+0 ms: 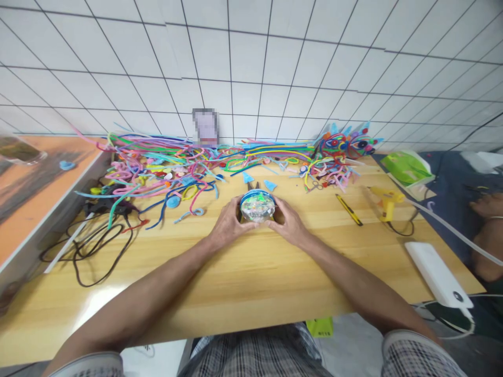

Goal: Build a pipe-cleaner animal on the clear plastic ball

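Between my two hands is a round, shiny silver-and-green object with a blue rim (pixel 258 206), its glossy face towards me; its exact kind is unclear. My left hand (pixel 230 220) grips it at the left side, thumb along the lower edge. On the opposite side my right hand (pixel 288 222) curls round it in the same way. Dark pointed blades (pixel 253 186) show just behind it, their lower part hidden. Two small light-blue triangular pieces (pixel 270 185) lie close by on the wooden table (pixel 251 272).
Colourful pipe cleaners (pixel 157 162) heap along the wall. Two decorated figures (pixel 349 142) stand at the back right. A yellow cutter (pixel 349 209), yellow glue gun (pixel 387 201) and white power bank (pixel 438 275) lie right. Black cables (pixel 98 251) coil left. Another person's hand (pixel 489 205) shows far right.
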